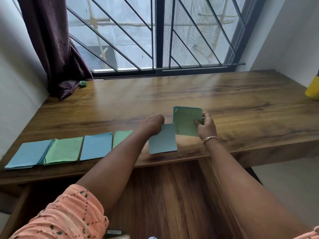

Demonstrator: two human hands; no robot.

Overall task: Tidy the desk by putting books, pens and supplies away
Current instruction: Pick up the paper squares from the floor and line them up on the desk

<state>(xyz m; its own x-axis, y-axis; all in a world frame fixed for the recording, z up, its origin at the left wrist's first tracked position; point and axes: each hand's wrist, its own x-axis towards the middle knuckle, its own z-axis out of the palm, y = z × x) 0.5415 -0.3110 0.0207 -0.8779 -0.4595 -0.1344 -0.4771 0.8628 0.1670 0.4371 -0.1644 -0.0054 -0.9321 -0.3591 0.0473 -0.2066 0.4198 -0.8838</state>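
My left hand (153, 122) grips a thin blue book (162, 138) by its top edge, just above the front of the wooden desk (224, 94). My right hand (206, 125) holds a green book (186, 120) upright by its right edge, with more covers behind it. Along the desk's front left lie a blue book (28, 155), a green book (63, 150), another blue book (96, 145) and a green book (121, 138) partly hidden by my left forearm.
A dark curtain (57, 49) hangs at the back left and spills onto the desk, with a small green tassel (83, 83) beside it. A barred window (155, 35) runs behind. A yellow object (313, 88) sits at the right edge.
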